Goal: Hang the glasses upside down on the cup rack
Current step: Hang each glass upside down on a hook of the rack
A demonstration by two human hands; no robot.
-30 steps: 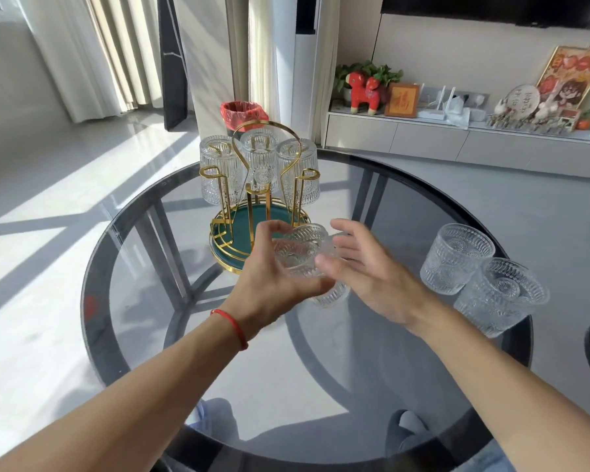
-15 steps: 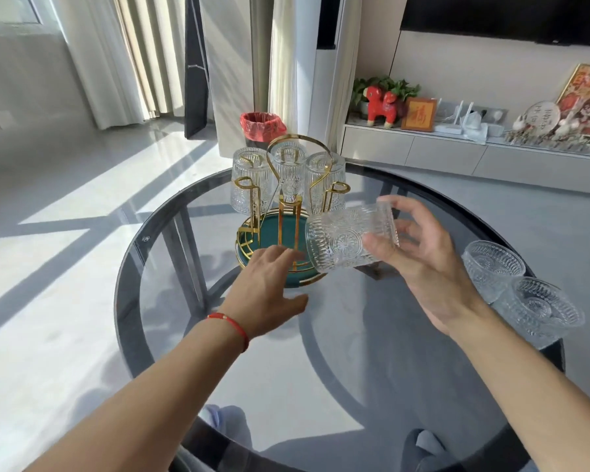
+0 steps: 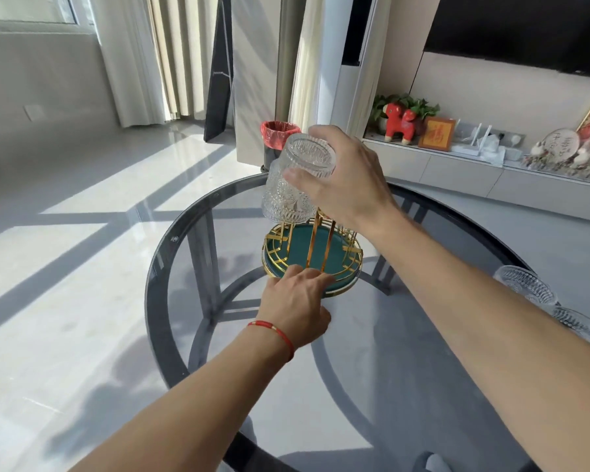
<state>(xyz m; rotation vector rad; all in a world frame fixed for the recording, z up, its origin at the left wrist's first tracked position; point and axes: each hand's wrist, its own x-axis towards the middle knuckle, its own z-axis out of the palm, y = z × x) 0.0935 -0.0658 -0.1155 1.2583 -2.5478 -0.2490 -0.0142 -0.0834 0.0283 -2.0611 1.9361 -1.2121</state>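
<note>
My right hand (image 3: 341,185) grips a clear patterned glass (image 3: 307,158) by its base, mouth down, directly above the cup rack (image 3: 312,257). The rack has gold wire arms on a round green tray. Another glass (image 3: 281,199) hangs upside down on the rack just under the held one; the rest of the rack's top is hidden behind my hand and the glasses. My left hand (image 3: 295,303) rests on the front rim of the tray, fingers laid flat on it. Two more glasses (image 3: 525,287) stand upright at the table's right edge, partly behind my right forearm.
The rack stands on a round dark glass table (image 3: 171,253) with dark legs showing through. A red-lined bin (image 3: 276,137) stands on the floor beyond. A low cabinet (image 3: 457,172) with ornaments runs along the right wall.
My right hand has lifted the glass from its side-on tilt to upside down over the rack. My left hand has moved forward onto the tray rim. The camera has come closer.
</note>
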